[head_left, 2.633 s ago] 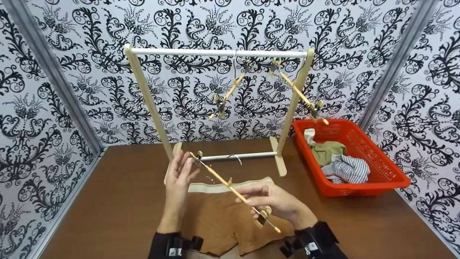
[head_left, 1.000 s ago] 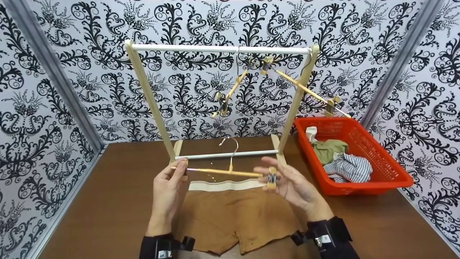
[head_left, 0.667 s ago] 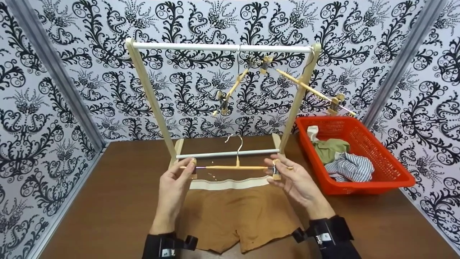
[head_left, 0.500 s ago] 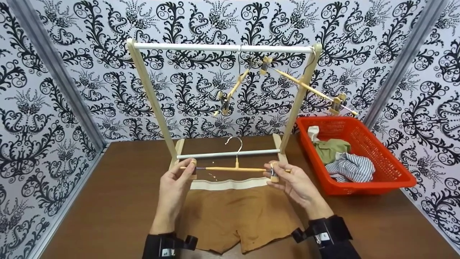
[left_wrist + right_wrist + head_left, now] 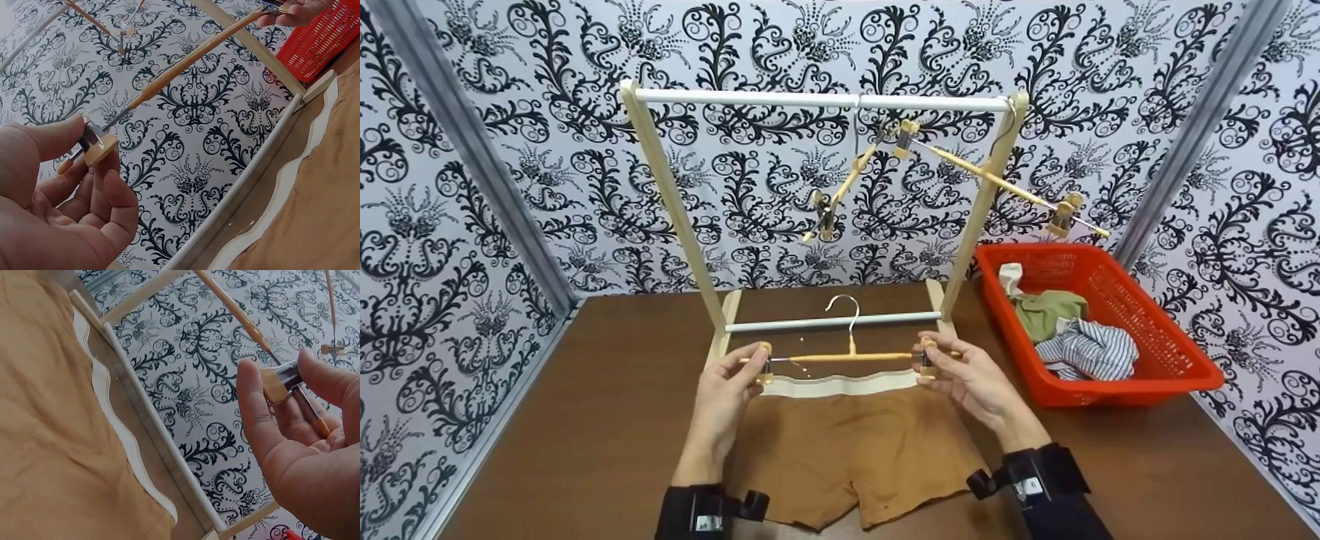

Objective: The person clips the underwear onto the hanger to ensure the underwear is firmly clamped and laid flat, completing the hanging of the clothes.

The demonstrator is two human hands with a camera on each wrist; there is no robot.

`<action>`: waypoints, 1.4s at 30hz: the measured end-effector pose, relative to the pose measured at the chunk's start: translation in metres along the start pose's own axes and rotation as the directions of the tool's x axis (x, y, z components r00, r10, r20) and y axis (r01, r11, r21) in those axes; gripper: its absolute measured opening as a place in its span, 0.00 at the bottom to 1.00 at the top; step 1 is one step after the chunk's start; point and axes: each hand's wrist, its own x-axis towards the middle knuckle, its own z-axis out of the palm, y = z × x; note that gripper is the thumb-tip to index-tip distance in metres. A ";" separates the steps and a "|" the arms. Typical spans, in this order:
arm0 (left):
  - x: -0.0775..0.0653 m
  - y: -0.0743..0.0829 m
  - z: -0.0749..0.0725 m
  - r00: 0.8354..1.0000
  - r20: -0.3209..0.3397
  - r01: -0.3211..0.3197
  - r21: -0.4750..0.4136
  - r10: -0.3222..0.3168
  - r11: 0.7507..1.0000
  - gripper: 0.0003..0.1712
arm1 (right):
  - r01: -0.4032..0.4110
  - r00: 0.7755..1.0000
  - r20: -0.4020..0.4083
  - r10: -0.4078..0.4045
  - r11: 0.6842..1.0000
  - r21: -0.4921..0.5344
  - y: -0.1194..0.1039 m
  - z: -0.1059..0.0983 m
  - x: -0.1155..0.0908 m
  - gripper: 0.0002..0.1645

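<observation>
Between both hands a wooden clip hanger (image 5: 840,357) is held level, its metal hook pointing up. My left hand (image 5: 727,382) pinches the clip at its left end; in the left wrist view thumb and fingers are on that clip (image 5: 101,149). At the other end my right hand (image 5: 971,379) pinches the right clip, and the right wrist view shows thumb and fingers around this clip (image 5: 281,381). Brown shorts (image 5: 847,450) with a white waistband (image 5: 840,385) lie flat on the table just below the hanger. The clips appear above the waistband, not gripping it.
Behind the shorts stands a wooden rack with a white top rail (image 5: 750,97). Two more clip hangers, a middle one (image 5: 851,180) and a right one (image 5: 997,180), hang from it. A red basket (image 5: 1170,360) with crumpled clothes stands at the right on the brown table (image 5: 585,420).
The hanger was slanted with its hook tipped over; it has swung level with the hook upright. My right hand has shifted from its bar to its right clip, and the hanger has lowered slightly.
</observation>
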 end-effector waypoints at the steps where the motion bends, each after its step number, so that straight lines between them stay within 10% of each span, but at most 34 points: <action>1: 0.002 -0.001 -0.001 1.000 0.005 0.003 0.017 -0.003 1.000 0.16 | -0.008 1.000 0.004 0.008 1.000 -0.005 0.000 -0.001 0.003 0.27; 16: 0.057 -0.010 0.003 0.992 0.098 0.030 0.419 -0.078 0.908 0.18 | -0.150 0.983 -0.128 0.129 0.972 -0.179 -0.001 -0.016 0.054 0.25; 29: 0.061 -0.034 -0.001 0.969 0.068 0.182 0.455 -0.238 0.871 0.21 | -0.255 0.957 -0.227 0.181 0.896 -0.362 0.031 -0.016 0.067 0.28; 42: 0.066 -0.044 0.008 0.988 0.034 0.113 0.495 -0.149 0.862 0.17 | -0.137 0.965 -0.262 -0.016 0.822 -0.553 0.049 -0.011 0.074 0.15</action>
